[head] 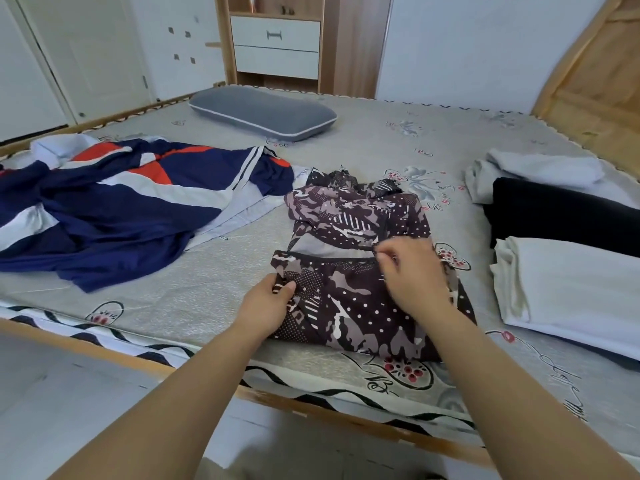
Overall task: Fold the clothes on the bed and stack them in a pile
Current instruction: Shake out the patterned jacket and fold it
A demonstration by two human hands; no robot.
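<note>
A dark maroon camouflage-patterned garment lies partly folded in the middle of the bed, its near half doubled over. My left hand pinches the left edge of that folded part. My right hand pinches the top edge of the fold near its right side. To the left, a navy, white and orange jacket lies spread and crumpled. On the right sit folded clothes: a white one nearest, a black one behind it, and a pale grey one farthest.
A grey pillow lies at the far side of the bed. Along the near side runs the bed's wooden edge. A wooden drawer unit stands behind the bed, and a wooden headboard rises at the far right.
</note>
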